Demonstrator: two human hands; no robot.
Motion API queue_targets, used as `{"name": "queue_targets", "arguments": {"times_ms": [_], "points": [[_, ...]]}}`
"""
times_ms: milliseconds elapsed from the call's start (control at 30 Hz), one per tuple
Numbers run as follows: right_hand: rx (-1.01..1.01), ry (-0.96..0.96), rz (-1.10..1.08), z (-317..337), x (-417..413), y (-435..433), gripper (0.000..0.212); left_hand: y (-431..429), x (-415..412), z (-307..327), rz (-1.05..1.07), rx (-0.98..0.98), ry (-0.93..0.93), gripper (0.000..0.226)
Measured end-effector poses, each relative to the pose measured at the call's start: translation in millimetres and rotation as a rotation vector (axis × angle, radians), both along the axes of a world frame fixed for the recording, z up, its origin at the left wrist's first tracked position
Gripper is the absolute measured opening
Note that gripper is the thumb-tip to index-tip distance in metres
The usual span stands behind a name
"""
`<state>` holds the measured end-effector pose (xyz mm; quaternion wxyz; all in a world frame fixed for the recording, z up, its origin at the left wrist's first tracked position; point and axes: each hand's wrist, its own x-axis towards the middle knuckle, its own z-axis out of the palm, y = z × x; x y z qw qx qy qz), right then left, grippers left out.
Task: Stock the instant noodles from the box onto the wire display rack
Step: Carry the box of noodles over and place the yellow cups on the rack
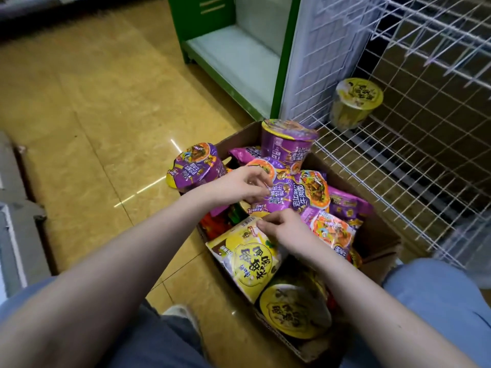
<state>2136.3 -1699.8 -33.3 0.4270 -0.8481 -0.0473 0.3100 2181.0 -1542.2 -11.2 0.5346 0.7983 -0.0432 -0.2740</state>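
Note:
A cardboard box (377, 235) on the floor holds several instant noodle packs and cups. My left hand (239, 183) reaches into it, fingers curled onto a purple noodle pack (281, 192). My right hand (287, 229) pinches the top edge of a yellow noodle pack (249, 258) near the box's front. A yellow cup (295, 309) lies below that pack. One purple cup (288, 144) stands at the box's far end and another purple cup (194, 166) leans at its left edge. On the white wire rack (414, 144) to the right stands a single yellow cup (354, 102).
A green-framed shelf unit (233, 57) stands beyond the box on the yellow tiled floor (93, 115). My knees in blue trousers flank the box at the bottom. Grey shelving edges run along the left side.

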Motion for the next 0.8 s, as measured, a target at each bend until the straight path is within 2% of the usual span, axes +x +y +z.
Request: {"name": "queue_targets", "arguments": {"times_ms": [133,267,400,500,533,633,700,733,800], "points": [[0.116,0.100,-0.175,-0.9,2.6,-5.0,0.018,6.1,-1.8,6.5,-0.028,-0.023,0.119,0.016],[0.341,0.160,-0.400,10.1,12.1,-19.0,0.026,9.2,-7.7,18.5,-0.014,-0.078,0.226,0.031],[0.463,0.105,-0.556,25.0,34.5,-32.9,0.028,2.5,-8.7,39.0,0.192,-0.391,0.329,0.041],[0.514,0.128,-0.645,34.3,46.7,-49.0,0.030,-8.1,-3.9,45.8,0.240,-0.572,0.313,0.069],[0.532,0.153,-0.672,35.6,49.9,-56.7,0.033,-14.4,-3.4,47.7,0.249,-0.598,0.335,0.069],[0.627,0.221,-0.744,45.1,57.5,-78.3,0.030,-43.3,-0.7,56.0,0.334,-0.586,0.377,0.030],[0.657,0.241,-0.785,47.7,62.5,-92.4,0.029,-60.3,1.7,58.3,0.395,-0.618,0.381,0.031],[0.688,0.254,-0.809,46.5,65.1,-99.5,0.030,-67.4,2.8,58.6,0.402,-0.649,0.377,0.045],[0.828,0.311,-0.843,46.2,68.5,-114.4,0.030,-79.2,4.9,55.0,0.386,-0.671,0.376,0.091]]}}
